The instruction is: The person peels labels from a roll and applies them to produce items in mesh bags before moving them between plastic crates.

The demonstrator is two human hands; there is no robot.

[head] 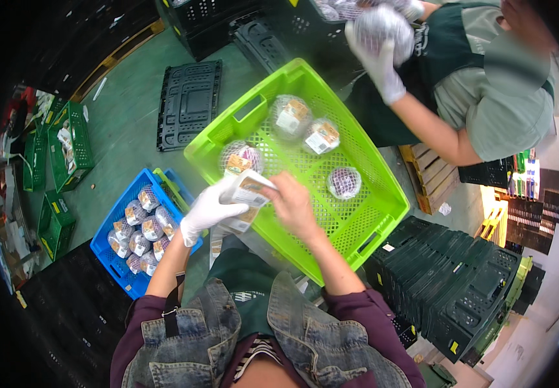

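My left hand point(214, 207), in a white glove, grips a strip of printed labels point(249, 193) that trails down below it. The thumb and fingers of my bare right hand point(291, 201) pinch the label at the strip's right end. Both hands are over the near left side of a lime-green plastic crate point(381, 194). In the crate lie several round purple vegetables in white netting, possibly red cabbages. One labelled ball point(241, 156) is just beyond my left hand; two more labelled balls point(289, 116) point(321, 137) sit farther back. A ball point(344, 183) with no visible label rests at right.
A blue crate point(102, 245) of labelled balls stands at left. Folded dark crates point(189, 106) lie on the green floor; more are stacked point(444, 281) at right. A co-worker point(454, 87) in white gloves holds a wrapped ball point(383, 34) at upper right, beside a wooden pallet point(429, 179).
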